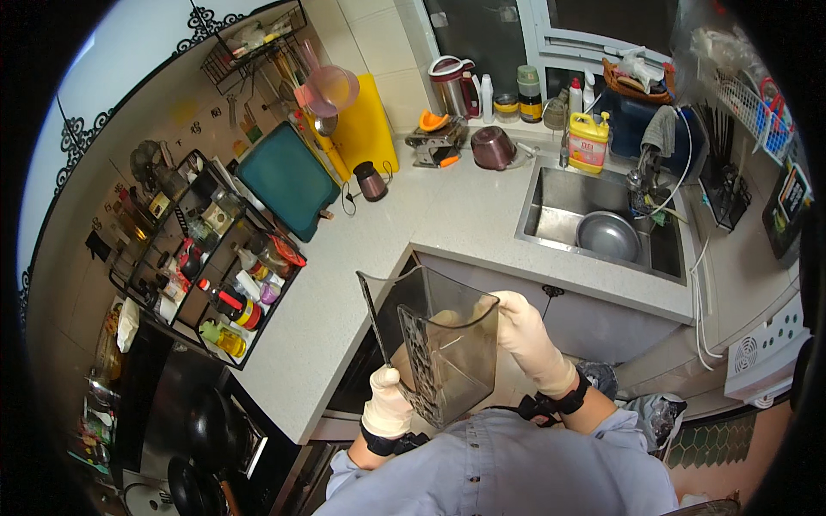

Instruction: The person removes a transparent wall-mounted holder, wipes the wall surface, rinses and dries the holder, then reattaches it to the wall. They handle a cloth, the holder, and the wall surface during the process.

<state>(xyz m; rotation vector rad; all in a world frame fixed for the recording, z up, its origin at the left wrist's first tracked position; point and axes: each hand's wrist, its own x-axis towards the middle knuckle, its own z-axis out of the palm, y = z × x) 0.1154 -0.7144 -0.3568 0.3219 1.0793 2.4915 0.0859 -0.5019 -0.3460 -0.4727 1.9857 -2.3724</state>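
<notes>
A smoky translucent plastic bin (pixel 447 340) with a perforated side panel is held up in front of my chest, open end facing up and away. My left hand (pixel 385 404), in a pale rubber glove, grips its lower left edge. My right hand (pixel 527 337), gloved the same way, clasps the bin's right wall, fingers showing through the tinted plastic. Below the bin lies the corner of the white speckled countertop (pixel 344 284).
A steel sink (pixel 551 206) holding a metal bowl (pixel 607 236) sits to the right, a yellow detergent bottle (pixel 588 142) behind it. A black spice rack (pixel 206 258) stands at left, a teal tray (pixel 288 176) and yellow cutting board (pixel 366 129) lean on the wall. A wok (pixel 206 421) rests lower left.
</notes>
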